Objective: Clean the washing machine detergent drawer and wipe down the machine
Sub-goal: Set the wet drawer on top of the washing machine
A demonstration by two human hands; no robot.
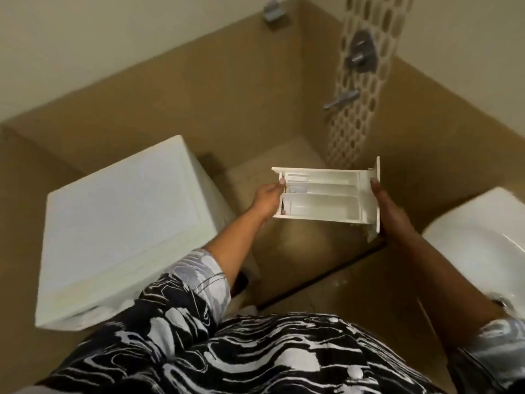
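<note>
A white detergent drawer (324, 197) with several compartments is out of the machine and held level in the air over the tiled floor. My left hand (267, 201) grips its back end, with the thumb over the rim. My right hand (393, 216) grips the front panel end, fingers curled behind the panel. The white washing machine (119, 223) stands to the left, seen from above; its front face is hidden.
A white basin (480, 245) sits at the right edge. Metal shower controls (360, 51) and a tap spout (341, 99) are on the far tiled wall. A dark floor strip (321, 275) crosses the floor below the drawer.
</note>
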